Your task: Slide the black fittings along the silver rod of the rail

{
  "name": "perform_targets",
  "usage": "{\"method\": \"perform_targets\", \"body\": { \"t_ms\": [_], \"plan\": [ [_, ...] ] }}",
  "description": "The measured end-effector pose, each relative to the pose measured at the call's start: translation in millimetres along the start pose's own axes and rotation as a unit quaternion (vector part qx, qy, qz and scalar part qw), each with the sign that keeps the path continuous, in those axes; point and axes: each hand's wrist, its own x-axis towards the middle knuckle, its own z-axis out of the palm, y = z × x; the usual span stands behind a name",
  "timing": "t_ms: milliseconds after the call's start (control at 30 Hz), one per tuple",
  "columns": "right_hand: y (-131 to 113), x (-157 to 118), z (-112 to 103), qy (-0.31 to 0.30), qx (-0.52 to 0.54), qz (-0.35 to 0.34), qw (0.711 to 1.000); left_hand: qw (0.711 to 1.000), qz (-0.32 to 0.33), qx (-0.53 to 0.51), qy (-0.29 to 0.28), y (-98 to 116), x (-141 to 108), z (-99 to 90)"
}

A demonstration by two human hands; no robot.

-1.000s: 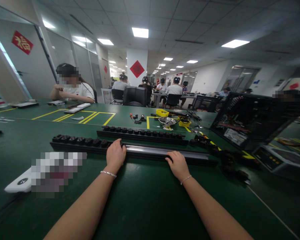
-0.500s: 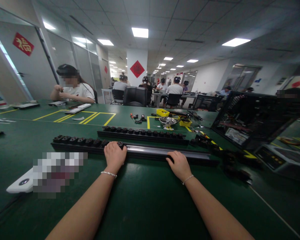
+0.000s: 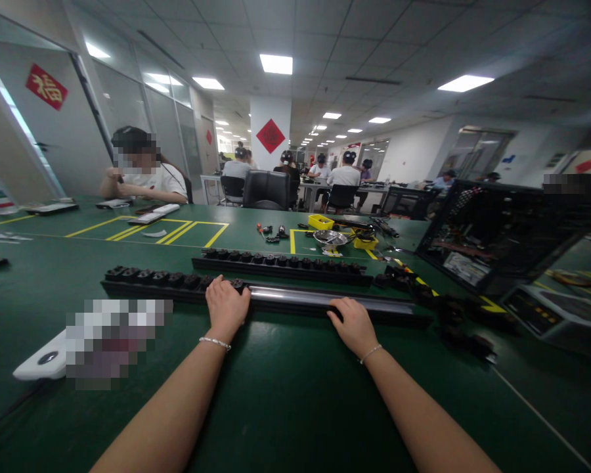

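A long black power strip (image 3: 295,297) lies crosswise in front of me. Socket modules (image 3: 160,278) fill its left part, and a bare shiny channel runs along its right part. My left hand (image 3: 226,305) is closed over the strip where the modules end, hiding part of them. Further right, my right hand (image 3: 352,322) grips the near edge with curled fingers; its thumb side faces the channel. Behind lies a second black strip (image 3: 280,266), lined with modules and touched by neither hand.
A white device (image 3: 39,358) with a cable, partly blurred out, lies front left. Black parts (image 3: 465,328) lie at the strip's right end, near an open computer case (image 3: 507,243) and a grey box (image 3: 556,322). Farther back are a metal bowl (image 3: 331,239) and a seated person (image 3: 148,177).
Both hands and the strip stay almost where they were; my left fingers have shifted very slightly. The person at the left has lowered their head and hands a little.
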Motion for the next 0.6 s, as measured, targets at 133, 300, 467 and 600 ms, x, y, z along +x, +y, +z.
{"method": "perform_targets", "body": {
  "t_ms": [133, 300, 467, 600],
  "plan": [
    [1, 0, 1, 0.001, -0.006, -0.001, 1.0, 0.999, 0.005, 0.035, -0.033, 1, 1, -4.1],
    [1, 0, 1, -0.001, -0.007, -0.001, 1.0, 0.996, 0.0, 0.058, -0.06, 4, 2, -10.4],
    [1, 0, 0, -0.002, -0.005, -0.001, 1.0, 0.995, -0.002, 0.062, -0.081, 6, 2, -12.9],
    [1, 0, 1, 0.001, -0.005, -0.002, 1.0, 0.994, 0.003, 0.068, -0.081, 6, 2, -13.9]
  ]
}}
